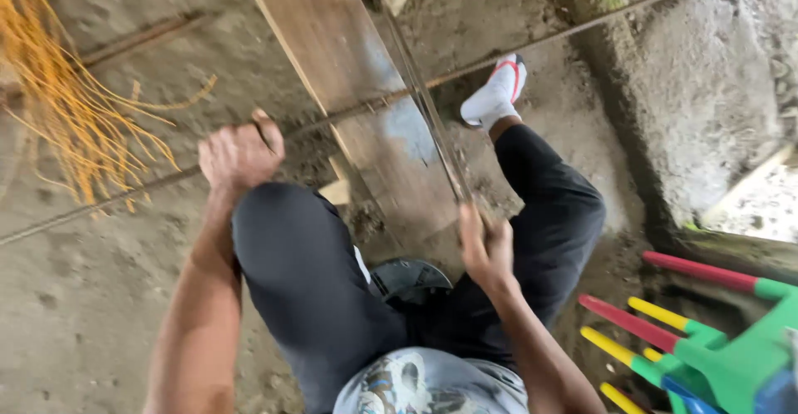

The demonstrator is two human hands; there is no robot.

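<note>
My left hand (239, 155) clamps the long steel rod (349, 113) against the plank (349, 65) to steady it while my right hand (486, 248) grips the hacksaw (432, 123) crossing it.

Bundle of orange-yellow strands (62, 90), upper left, lying on the dirt floor (83, 298). Rough concrete wall (706, 73), upper right. Overturned green plastic stool (731, 356), lower right, with red and yellow legs pointing left. White shoe with red trim (499, 91), planted on the ground. Small wooden offcut (337, 191).
</note>
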